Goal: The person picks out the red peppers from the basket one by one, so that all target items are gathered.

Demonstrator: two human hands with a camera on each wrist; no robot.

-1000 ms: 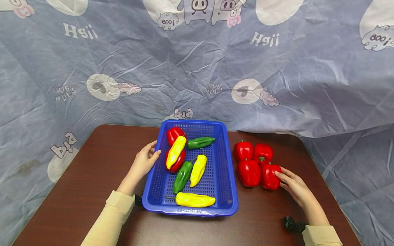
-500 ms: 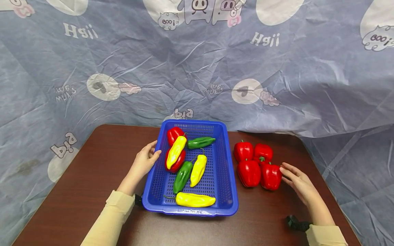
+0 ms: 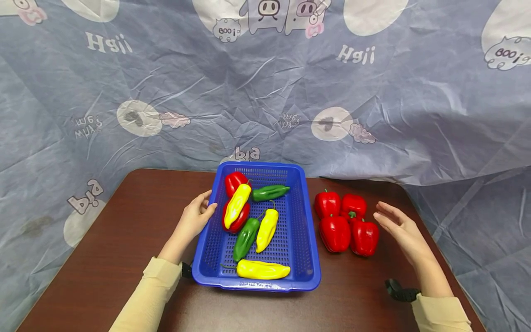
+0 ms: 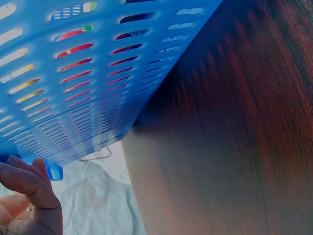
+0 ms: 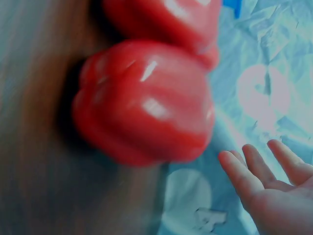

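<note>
My left hand grips the left rim of a blue plastic basket. In the left wrist view, its curled fingers are at that rim beside the slotted wall. Inside the basket lie yellow peppers, green peppers and red bell peppers; one yellow pepper rests across a red one. Right of the basket, several red bell peppers stand bunched together. My right hand hovers beside the nearest-right bell pepper, apart from it, fingers extended and holding nothing. The right wrist view shows that gap too.
The dark brown table stretches out on both sides of the basket. Behind it hangs a wrinkled grey-blue cloth with cartoon prints. Black straps circle both wrists.
My right hand has let go of the front-right red bell pepper and drawn away, up and to the right. The left hand and basket have stayed in place.
</note>
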